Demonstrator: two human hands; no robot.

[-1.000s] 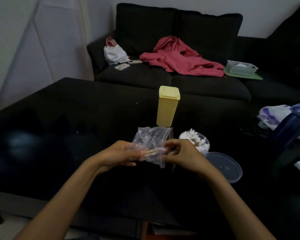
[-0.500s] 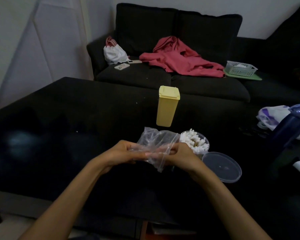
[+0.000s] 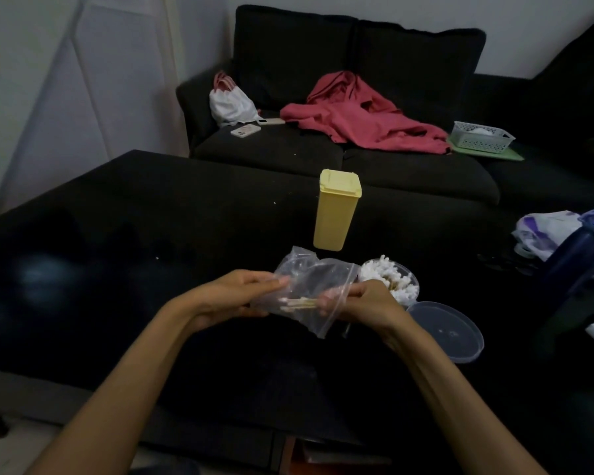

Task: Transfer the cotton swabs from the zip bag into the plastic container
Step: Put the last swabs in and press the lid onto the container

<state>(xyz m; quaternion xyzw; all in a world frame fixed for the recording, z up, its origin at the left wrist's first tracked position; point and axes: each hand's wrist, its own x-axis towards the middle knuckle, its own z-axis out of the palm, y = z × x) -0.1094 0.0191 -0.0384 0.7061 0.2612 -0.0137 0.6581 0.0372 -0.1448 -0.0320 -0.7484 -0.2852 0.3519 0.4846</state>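
Drawing out swabs: step in hand.
Zip bag (image 3: 309, 286): just left of plastic container (image 3: 390, 281), gripped by left hand (image 3: 240, 296).
Right hand (image 3: 360, 301): fingers pinch cotton swabs (image 3: 300, 303) (last few).
Next: carry into container.

Yellow tub (image 3: 336, 214), red cloth (image 3: 360, 120)

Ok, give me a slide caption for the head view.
Both hands hold the zip bag of cotton swabs beside the filled plastic container.

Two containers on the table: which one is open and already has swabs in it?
The round clear container beside the right hand; its lid lies off, swab tips showing. The tall yellow container stands closed.
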